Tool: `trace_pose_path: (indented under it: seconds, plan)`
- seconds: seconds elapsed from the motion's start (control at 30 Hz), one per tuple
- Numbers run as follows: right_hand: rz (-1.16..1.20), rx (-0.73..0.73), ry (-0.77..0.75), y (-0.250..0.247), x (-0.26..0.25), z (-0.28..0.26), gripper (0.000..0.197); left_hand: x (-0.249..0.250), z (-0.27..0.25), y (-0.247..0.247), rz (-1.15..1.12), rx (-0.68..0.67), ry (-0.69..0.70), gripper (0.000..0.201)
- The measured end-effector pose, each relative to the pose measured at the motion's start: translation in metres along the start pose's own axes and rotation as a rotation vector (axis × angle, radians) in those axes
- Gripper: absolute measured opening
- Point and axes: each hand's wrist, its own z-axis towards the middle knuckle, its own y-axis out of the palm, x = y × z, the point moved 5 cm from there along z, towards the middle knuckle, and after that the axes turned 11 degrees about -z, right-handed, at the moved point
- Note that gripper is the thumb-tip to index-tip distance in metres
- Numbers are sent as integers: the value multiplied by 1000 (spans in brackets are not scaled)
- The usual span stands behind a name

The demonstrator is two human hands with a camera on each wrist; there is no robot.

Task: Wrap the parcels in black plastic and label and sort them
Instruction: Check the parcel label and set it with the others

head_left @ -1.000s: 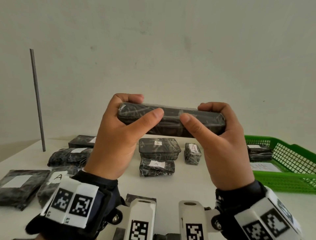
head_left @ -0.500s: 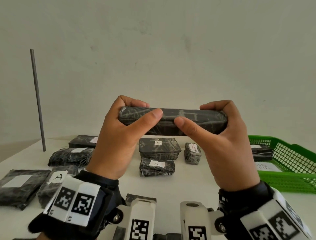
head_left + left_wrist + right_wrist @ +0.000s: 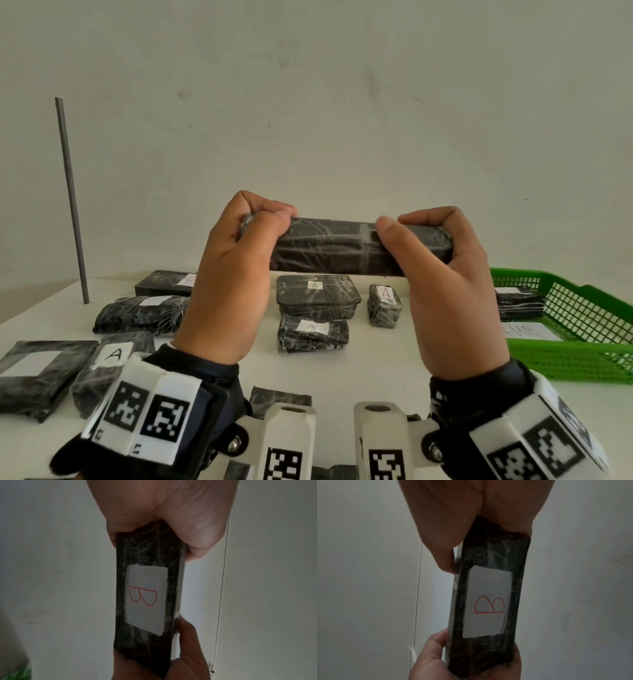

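Fingers of the left hand (image 3: 236,274) and right hand (image 3: 452,294) clench the wrapped parcel (image 3: 342,246) at frame centre, thumbs now drawn back; its "B" label (image 3: 145,597) awaits sorting.

A black parcel (image 3: 346,248), streaked with pale creases, is held aloft; its white label (image 3: 145,597) is marked with a red B. Black parcels on the white table (image 3: 376,370) carry white labels lettered A (image 3: 311,327). At 3 o'clock a green mesh basket (image 3: 582,329) is seen; wristbands (image 3: 147,411) are patterned black-and-white
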Motion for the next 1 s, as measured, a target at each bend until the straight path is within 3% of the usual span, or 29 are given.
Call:
trace_pose_path:
  seconds: [0.1, 0.2, 0.3, 0.33, 0.43, 0.53, 0.7, 0.83, 1.0]
  plan:
    - [2, 0, -26, -1, 2, 2, 14, 0, 1, 0, 19, -5, -3, 10]
    - [-1, 25, -23, -6, 11, 4, 8, -2, 1, -2, 11, 4, -9, 24]
    - [207, -72, 62, -7, 17, 5, 25, 0, 1, -3, -12, -8, -10, 31]
    - [223, -27, 72, -11, 20, 5, 28, 0, 1, -3, -17, -10, -12, 31]
    - [55, 33, 40, -14, 20, 6, 34, -1, 1, -3, -52, -6, -20, 33]
    - [50, 67, 75, -16, 23, 5, 40, -2, 1, -4, -45, -11, -30, 30]
    - [188, 33, 126, -5, 19, 5, 29, -3, 1, -2, -28, -35, -34, 28]
    - [19, 80, 49, -3, 8, 4, 10, -4, 0, 2, 11, -18, -41, 17]
    - [-11, 73, 62, 2, 6, 1, 38, -2, -3, 5, 30, -79, -25, 25]
